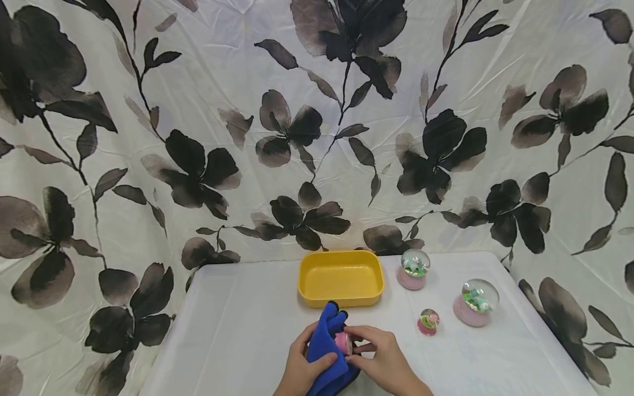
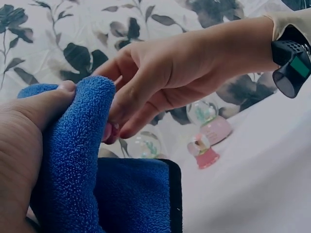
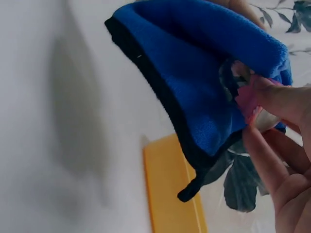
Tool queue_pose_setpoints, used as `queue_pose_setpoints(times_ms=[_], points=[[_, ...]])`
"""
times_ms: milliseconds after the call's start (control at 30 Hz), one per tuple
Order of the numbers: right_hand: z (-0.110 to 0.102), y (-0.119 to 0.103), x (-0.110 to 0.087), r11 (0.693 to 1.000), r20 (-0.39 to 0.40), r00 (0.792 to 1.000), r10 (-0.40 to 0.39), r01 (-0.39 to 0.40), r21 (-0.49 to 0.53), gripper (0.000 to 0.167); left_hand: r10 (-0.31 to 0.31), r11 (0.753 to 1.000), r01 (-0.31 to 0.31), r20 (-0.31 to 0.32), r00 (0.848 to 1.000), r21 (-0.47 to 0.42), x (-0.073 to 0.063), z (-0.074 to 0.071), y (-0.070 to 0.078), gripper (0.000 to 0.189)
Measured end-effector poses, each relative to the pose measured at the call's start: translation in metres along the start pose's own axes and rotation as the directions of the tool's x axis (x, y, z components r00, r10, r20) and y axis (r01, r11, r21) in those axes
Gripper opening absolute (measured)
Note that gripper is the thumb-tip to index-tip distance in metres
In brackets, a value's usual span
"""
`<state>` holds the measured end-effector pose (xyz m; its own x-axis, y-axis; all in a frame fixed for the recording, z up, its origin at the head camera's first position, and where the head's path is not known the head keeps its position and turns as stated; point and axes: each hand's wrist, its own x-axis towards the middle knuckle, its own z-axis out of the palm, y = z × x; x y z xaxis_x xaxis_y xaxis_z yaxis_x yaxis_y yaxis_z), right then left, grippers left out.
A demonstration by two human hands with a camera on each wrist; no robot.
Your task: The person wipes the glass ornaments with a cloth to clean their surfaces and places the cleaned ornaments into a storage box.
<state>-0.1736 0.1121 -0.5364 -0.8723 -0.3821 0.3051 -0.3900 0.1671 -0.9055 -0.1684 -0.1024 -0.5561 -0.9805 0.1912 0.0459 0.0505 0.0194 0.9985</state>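
In the head view, the left hand (image 1: 300,366) grips a blue cloth (image 1: 322,347) at the near middle; the right hand (image 1: 387,360) pinches a small pink-based globe (image 1: 342,344) partly inside it. A yellow tray (image 1: 340,302) stands farther off, three other globes (image 1: 472,311) to the right. The left wrist view shows the left hand's thumb on the folded cloth. The right wrist view shows the globe's dome within the fold.

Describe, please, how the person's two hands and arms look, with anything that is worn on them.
Both the left hand and the right hand are without gloves. The right wrist wears a black device on a perforated strap, with a green patch; a pale cream sleeve ends there. No left sleeve shows.
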Motion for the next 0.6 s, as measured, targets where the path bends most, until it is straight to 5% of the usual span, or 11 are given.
queue_pose_setpoints(times_ms=[100, 267, 467, 600], points=[[0.001, -0.002, -0.006, 0.985, 0.042, 0.987, 0.157, -0.16, 0.067, 0.051, -0.036, 0.999, 0.036, -0.01, 0.999, -0.019, -0.009, 0.002, -0.002, 0.063], [0.003, -0.008, -0.012, 0.925, 0.045, 0.934, 0.356, -0.358, 0.128, 0.049, -0.041, 0.994, 0.04, -0.005, 0.999, -0.1, -0.018, 0.006, -0.004, 0.066], [-0.001, -0.008, -0.009, 0.866, 0.03, 0.887, 0.461, -0.457, 0.206, 0.042, 0.045, 0.997, -0.044, 0.015, 0.999, -0.059, -0.015, 0.011, 0.001, 0.062], [-0.006, -0.007, -0.008, 0.829, 0.08, 0.863, 0.499, -0.503, 0.243, 0.045, 0.035, 0.999, -0.036, 0.008, 0.999, 0.02, -0.013, 0.014, 0.003, 0.062]])
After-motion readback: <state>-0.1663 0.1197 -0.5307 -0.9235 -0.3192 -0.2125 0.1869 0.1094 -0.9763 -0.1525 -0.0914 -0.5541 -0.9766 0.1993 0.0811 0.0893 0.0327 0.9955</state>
